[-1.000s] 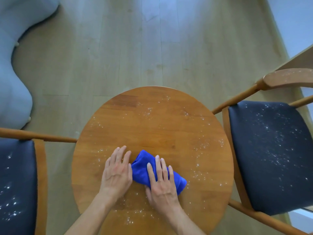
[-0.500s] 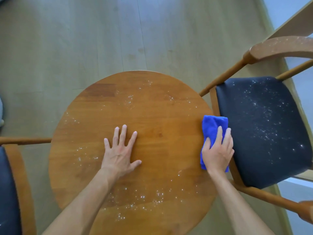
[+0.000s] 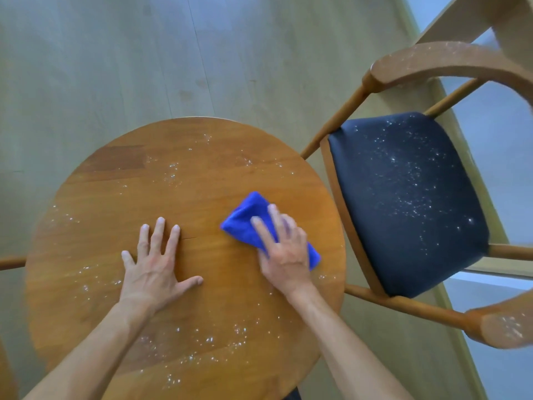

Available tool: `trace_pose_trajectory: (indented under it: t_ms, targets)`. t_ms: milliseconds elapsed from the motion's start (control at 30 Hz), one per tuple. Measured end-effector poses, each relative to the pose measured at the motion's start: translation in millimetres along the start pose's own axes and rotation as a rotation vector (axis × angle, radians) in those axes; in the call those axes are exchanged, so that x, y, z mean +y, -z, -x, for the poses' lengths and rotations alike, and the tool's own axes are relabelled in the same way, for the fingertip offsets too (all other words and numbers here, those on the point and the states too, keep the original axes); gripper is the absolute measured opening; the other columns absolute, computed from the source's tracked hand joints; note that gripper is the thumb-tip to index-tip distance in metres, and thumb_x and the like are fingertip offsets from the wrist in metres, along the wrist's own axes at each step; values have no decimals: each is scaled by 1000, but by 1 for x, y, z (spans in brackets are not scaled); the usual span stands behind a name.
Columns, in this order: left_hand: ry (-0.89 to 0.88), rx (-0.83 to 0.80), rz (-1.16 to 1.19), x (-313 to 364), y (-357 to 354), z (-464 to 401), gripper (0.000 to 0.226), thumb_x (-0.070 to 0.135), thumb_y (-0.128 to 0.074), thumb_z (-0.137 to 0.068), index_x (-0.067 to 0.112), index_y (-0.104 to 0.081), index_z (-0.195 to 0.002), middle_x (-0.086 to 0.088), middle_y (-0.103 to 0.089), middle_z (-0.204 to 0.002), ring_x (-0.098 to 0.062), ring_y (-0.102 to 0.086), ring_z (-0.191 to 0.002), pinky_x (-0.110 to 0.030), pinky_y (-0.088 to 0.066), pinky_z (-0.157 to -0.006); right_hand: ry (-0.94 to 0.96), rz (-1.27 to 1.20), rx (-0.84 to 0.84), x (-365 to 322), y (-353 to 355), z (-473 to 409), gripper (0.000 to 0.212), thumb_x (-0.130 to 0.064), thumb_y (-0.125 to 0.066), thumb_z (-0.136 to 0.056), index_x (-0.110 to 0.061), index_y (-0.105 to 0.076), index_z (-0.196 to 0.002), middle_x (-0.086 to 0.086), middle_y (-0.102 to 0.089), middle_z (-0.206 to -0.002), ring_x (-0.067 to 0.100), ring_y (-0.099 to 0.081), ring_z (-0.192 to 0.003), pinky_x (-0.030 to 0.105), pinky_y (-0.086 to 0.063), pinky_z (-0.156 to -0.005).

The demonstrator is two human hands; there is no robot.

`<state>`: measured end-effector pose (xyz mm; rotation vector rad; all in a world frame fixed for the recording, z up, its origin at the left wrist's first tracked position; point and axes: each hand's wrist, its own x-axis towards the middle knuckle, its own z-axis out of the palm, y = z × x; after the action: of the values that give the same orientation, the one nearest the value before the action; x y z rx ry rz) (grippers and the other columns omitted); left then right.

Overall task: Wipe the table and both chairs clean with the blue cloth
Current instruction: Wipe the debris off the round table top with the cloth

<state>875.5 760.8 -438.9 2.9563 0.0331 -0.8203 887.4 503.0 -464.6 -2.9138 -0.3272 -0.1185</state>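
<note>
A person's right hand (image 3: pixel 284 249) presses a folded blue cloth (image 3: pixel 248 220) flat onto a round wooden table (image 3: pixel 202 180), fingers extended over the fabric rather than curled round it. The cloth lies right of the table's centre and short of the rim nearest the chair (image 3: pixel 403 203). The left hand (image 3: pixel 155 264) rests palm down, fingers spread wide, just left of the table's centre, holding nothing and apparently steadying the top.

White specks (image 3: pixel 207 340) dot the near part of the table in front of both hands, with more along the far edge and the left side. The band around the cloth looks mostly bare. The chair's dark seat, just right of the table, is thickly speckled, and its curved wooden back (image 3: pixel 450 60) looks dusty too. Of a second chair, only a wooden rail (image 3: pixel 11 262) shows at the table's left.

The cloth looks soft, light and limp. It should bunch or slide under uneven pressure, so a flat palm across its middle suits it best. For lifting it to the chair, a pinch at the thick folded end would likely keep it together. By the look of it, the table is partly wiped and the chair untouched.
</note>
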Motion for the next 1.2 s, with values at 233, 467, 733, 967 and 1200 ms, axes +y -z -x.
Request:
trace_pose_trajectory:
  t_ms: [233, 467, 733, 967, 1200]
  targets:
    - [14, -72, -10, 4, 7, 3, 116, 82, -48, -72, 22, 8, -154, -4, 28, -158, -30, 23, -146, -63, -21, -112, -853, 55, 142, 6, 17, 46, 52, -30, -55, -88, -13, -51, -137, 27, -39, -144, 46, -51, -108, 52, -44, -83]
    - [10, -37, 53, 5, 11, 4, 115, 76, -59, -71, 22, -3, -155, -2, 18, -161, -28, 18, -147, -65, -21, -111, 42, -148, -76, -96, 6, 147, 47, -30, -57, -84, -29, -58, -131, 17, -47, -145, 35, -55, -119, 43, -46, -91]
    - [19, -78, 13, 7, 12, 5, 116, 79, -52, -72, 22, 5, -154, -3, 25, -159, -29, 22, -146, -64, -19, -112, -346, -8, -18, 52, 31, 117, 53, -26, -57, -88, -18, -46, -139, 17, -36, -149, 38, -48, -122, 52, -45, -93]
    - [22, -115, 10, 9, 17, 5, 116, 77, -55, -73, 22, 8, -154, -3, 27, -158, -30, 22, -146, -64, -18, -113, -672, -36, 35, -134, -1, 120, 57, -31, -59, -86, -15, -49, -140, 23, -35, -150, 41, -43, -127, 53, -44, -93]
    - [-5, -74, -27, 17, 20, 13, 111, 69, -61, -76, 24, 5, -154, -6, 21, -159, -31, 16, -147, -63, -21, -112, 118, -251, -117, -138, -1, 180, 52, -18, -57, -81, -29, -54, -132, 14, -41, -147, 35, -54, -118, 45, -44, -93]
